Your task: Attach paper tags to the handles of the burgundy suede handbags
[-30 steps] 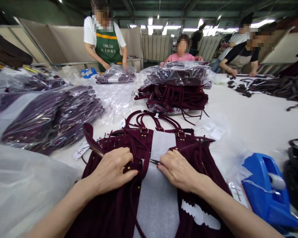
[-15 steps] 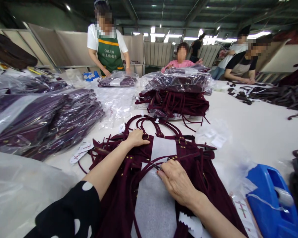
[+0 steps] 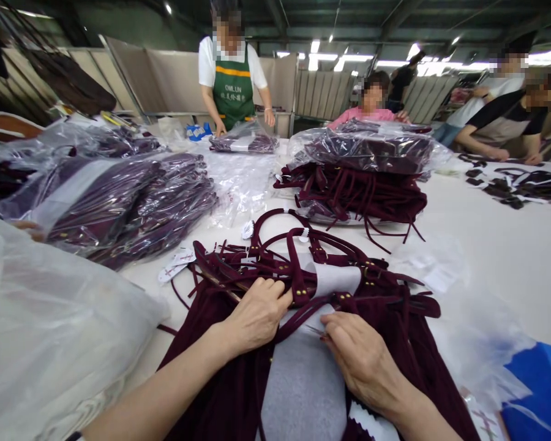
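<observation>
A burgundy handbag (image 3: 218,343) with looped handles, fringe ties and brass rivets lies in front of me. Over its middle runs a strip of grey-white paper (image 3: 303,380), folded back near the top. My left hand (image 3: 261,309) is closed on the bag's upper edge, beside the base of a handle (image 3: 296,263); its fingertips are partly hidden. Just right of it, my right hand (image 3: 360,352) pinches small pointed snips (image 3: 316,331), tips toward the left over the paper by the lower handle. The rest of the snips is hidden in the fingers.
Plastic-wrapped bags (image 3: 114,196) are heaped at left, behind a cloudy plastic sheet (image 3: 50,331). More burgundy bags (image 3: 358,190) are stacked ahead. A blue tape dispenser (image 3: 539,392) stands at front right. Across the table, a person in a green apron (image 3: 233,92) handles a wrapped bag.
My left hand has come nearer to me, from the bag's top to the handle base. The paper's upper end is now folded over. The view has swung left; my right hand keeps the snips.
</observation>
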A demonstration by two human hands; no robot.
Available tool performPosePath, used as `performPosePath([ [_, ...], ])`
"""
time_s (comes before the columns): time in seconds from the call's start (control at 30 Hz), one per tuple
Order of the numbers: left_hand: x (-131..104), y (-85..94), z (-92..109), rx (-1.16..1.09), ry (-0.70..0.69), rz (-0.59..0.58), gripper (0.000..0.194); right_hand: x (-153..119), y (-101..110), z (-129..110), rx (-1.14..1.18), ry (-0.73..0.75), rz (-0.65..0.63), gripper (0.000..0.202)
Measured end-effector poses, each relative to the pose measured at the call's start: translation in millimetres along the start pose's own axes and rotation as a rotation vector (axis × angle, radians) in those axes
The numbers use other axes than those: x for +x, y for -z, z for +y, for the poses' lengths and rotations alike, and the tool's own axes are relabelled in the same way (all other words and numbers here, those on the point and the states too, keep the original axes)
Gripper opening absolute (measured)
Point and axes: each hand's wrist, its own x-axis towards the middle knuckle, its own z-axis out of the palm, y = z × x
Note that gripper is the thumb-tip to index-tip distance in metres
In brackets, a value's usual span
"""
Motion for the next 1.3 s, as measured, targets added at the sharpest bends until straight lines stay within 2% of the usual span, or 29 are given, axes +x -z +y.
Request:
performPosePath([
  [0.07, 1, -1.3, -1, 0.0, -0.007, -0.006, 0.026, 3, 13, 3, 0.031, 0.001, 0.064, 0.021],
  [0.1, 1, -1.7, -1, 0.003, -0.009, -0.009, 0.028, 9, 20, 6, 0.056, -0.048, 0.087, 0.021],
  [0.17, 0, -2.2, 0, 0.012, -0.014, -0.014, 0.036, 29, 30, 13, 0.117, -0.248, 0.096, 0.015],
  [0.23, -2, -3.1, 2, 0.021, -0.017, -0.009, 0.043, 59, 30, 25, 0.236, -0.49, 0.026, 0.013],
  [0.33, -6, -6.1, 6, 0.032, -0.022, 0.017, 0.046, 107, 11, 45, 0.673, -0.75, -0.22, 0.025],
  [0.4, -8, -8.2, 8, 0.035, -0.024, 0.036, 0.044, 131, -10, 54, 1.039, -0.901, -0.355, 0.022],
  [0.47, -9, -9.6, 9, 0.032, -0.027, 0.045, 0.043, 145, -30, 57, 1.3, -1.041, -0.4, 0.014],
  [0.53, -11, -10.0, 9, 0.027, -0.023, 0.05, 0.042, 149, -45, 54, 1.414, -1.133, -0.36, 0.01],
  [0.6, -11, -10.0, 10, 0.018, -0.02, 0.062, 0.041, 147, -51, 49, 1.442, -1.138, -0.255, 0.01],
  [0.7, -11, -12.0, 13, 0.004, -0.009, 0.096, 0.043, 141, -48, 42, 1.391, -1.062, -0.124, 0.016],
  [0.87, -13, -17.9, 12, -0.058, 0.018, 0.145, 0.043, 130, -41, 36, 1.202, -1.029, -0.225, 0.024],
  [0.93, -16, -14.8, 5, -0.161, 0.009, 0.184, 0.037, 122, -44, 34, 1.196, -1.008, -0.202, 0.025],
  [1.0, -18, -7.1, -6, -0.268, 0.043, 0.272, 0.03, 110, -47, 30, 1.237, -0.994, -0.08, 0.024],
  [1.07, -16, 2.5, -20, -0.292, 0.174, 0.363, 0.028, 99, -49, 26, 1.253, -0.939, 0.052, 0.023],
  [1.1, -14, 6.7, -28, -0.28, 0.247, 0.365, 0.034, 95, -49, 24, 1.252, -0.913, 0.101, 0.023],
  [1.13, -11, 9.9, -35, -0.267, 0.303, 0.321, 0.044, 92, -48, 22, 1.255, -0.899, 0.142, 0.022],
  [1.2, -4, 13.4, -49, -0.26, 0.354, 0.155, 0.059, 90, -46, 21, 1.277, -0.916, 0.234, 0.02],
  [1.27, 3, 13.7, -62, -0.283, 0.363, 0.022, 0.064, 95, -44, 23, 1.299, -0.956, 0.37, 0.017],
  [1.3, 7, 13.2, -67, -0.298, 0.368, -0.004, 0.067, 99, -43, 26, 1.308, -0.97, 0.428, 0.015],
])
